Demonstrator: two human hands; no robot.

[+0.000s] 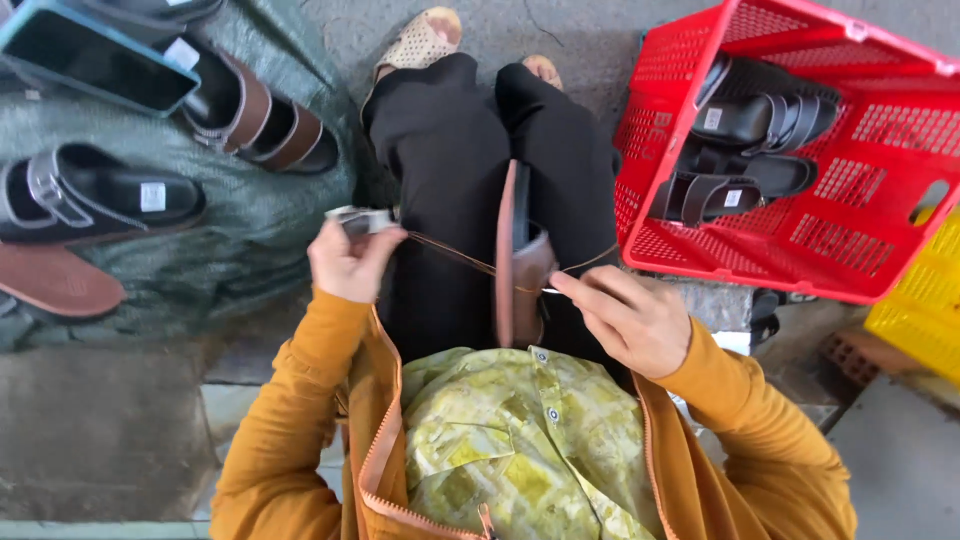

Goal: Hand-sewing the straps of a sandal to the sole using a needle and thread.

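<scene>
Brown leather sandal (520,270) stands wedged on edge between the knees, steadied for stitching; the right hand (625,320) pinches a needle, the left hand (345,262) pulls thread (450,252) taut, gripping a small tool (362,220).

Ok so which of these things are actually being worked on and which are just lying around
In hand:
brown sandal on the lap
thread pulled taut between both hands
left hand
right hand

Lying about:
red crate with black sandals
sandals on the green sheet
phone
yellow crate
</scene>
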